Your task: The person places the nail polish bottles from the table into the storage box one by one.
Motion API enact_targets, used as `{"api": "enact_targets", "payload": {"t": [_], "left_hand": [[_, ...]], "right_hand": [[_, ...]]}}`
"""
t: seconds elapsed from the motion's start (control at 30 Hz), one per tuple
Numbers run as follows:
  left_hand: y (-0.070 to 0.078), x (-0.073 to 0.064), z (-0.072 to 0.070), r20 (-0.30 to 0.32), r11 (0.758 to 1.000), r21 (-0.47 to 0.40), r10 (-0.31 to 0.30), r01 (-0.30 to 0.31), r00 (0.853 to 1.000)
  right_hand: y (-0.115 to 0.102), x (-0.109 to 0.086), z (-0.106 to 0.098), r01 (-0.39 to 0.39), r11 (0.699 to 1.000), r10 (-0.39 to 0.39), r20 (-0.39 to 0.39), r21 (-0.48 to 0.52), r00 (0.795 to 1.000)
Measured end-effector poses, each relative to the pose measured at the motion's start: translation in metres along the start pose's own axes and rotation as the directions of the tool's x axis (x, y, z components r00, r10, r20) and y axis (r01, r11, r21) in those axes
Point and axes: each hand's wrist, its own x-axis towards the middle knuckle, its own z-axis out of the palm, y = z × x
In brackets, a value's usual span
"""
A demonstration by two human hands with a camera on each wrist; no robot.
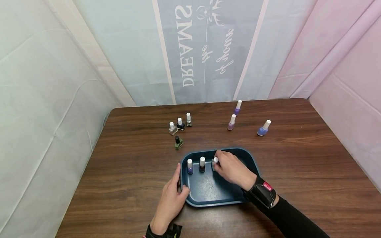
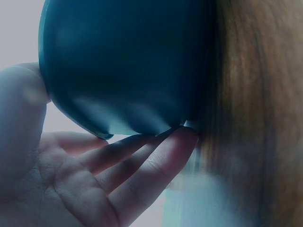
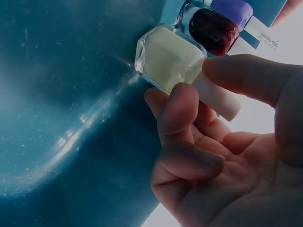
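My right hand (image 1: 233,168) pinches a nail polish bottle (image 3: 165,59) by its white cap, over the back middle of the blue tray (image 1: 220,203). In the right wrist view this bottle is clear glass with pale yellowish polish. A dark red polish bottle (image 1: 202,165) and a purple one (image 1: 190,167) stand upright in a row to its left, inside the tray. At the tray's left side, my left hand (image 1: 170,200) holds the edge, thumb over the rim and fingers against the outer wall (image 2: 123,71).
Behind the tray on the left stand a green bottle (image 1: 178,143), a clear glittery one (image 1: 173,129), a black one (image 1: 180,125) and a clear one (image 1: 189,120). Further right are mauve (image 1: 231,123), violet (image 1: 237,108) and blue (image 1: 263,129) bottles. A curtain (image 1: 143,49) hangs behind the wooden table (image 1: 128,178).
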Motion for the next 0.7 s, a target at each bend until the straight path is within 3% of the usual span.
{"api": "enact_targets", "payload": {"t": [0.7], "left_hand": [[-0.0012, 0.0007, 0.0009, 0.004, 1.0, 0.015, -0.001, 0.001, 1.0]], "right_hand": [[0.0023, -0.0001, -0.0022, -0.054, 0.998, 0.054, 0.02, 0.028, 0.998]]}}
